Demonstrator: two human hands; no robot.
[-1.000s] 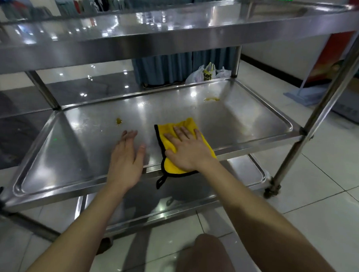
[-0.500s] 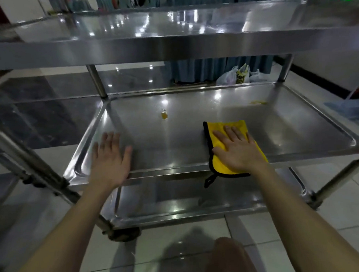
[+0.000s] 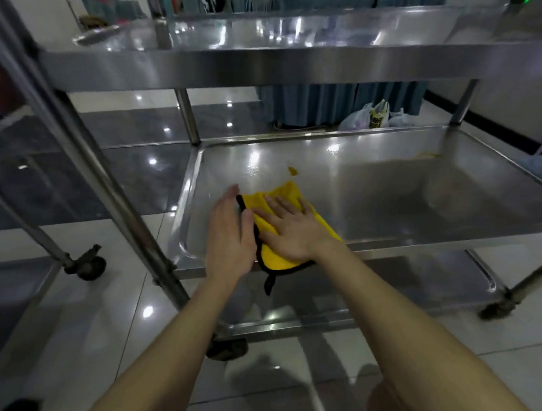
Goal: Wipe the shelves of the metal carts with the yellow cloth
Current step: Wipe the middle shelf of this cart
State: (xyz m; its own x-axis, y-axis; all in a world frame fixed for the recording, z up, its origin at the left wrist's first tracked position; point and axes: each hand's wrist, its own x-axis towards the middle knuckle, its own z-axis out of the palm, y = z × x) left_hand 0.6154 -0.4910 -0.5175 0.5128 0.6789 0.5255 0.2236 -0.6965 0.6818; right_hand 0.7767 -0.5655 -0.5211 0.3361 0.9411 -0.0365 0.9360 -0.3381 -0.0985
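Currently the yellow cloth (image 3: 279, 193) lies flat on the middle shelf (image 3: 388, 198), near its front left corner. The right hand (image 3: 293, 229) presses it with straight fingers. The left hand (image 3: 231, 234) is open, just beside the cloth's edge. The cloth looks soft, light and limp and should slide readily on steel. Drive it by palm pressure across its middle, not by pinching an edge.
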